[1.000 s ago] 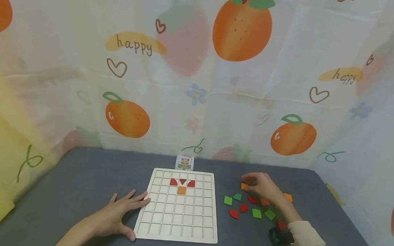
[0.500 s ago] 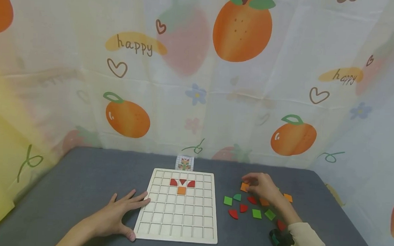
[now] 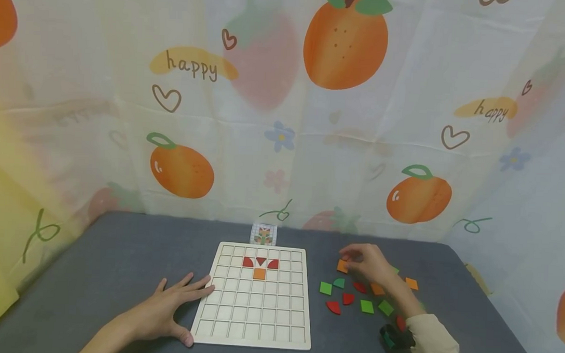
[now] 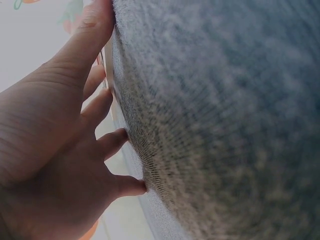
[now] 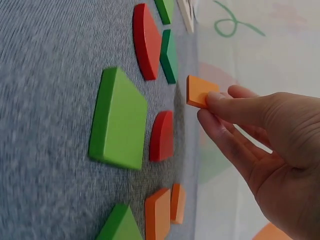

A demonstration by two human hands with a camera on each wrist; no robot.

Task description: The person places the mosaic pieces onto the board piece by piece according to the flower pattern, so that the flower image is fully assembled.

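My left hand lies with spread fingers at the left edge of the white grid board, its fingertips and thumb touching the rim. In the right wrist view, thumb and fingers of my right hand pinch an orange square, held above the table. The head view has that hand right of the board, over the scattered pieces. On the board, an orange square sits below a red triangle, with red quarter pieces on both sides of the triangle.
A small pattern card lies behind the board. Green squares, red quarter pieces and orange pieces are spread over the dark table at the right. A printed curtain hangs behind the table.
My right hand has moved a little to the left with the orange square between its fingers. My left hand stays at the board's edge.
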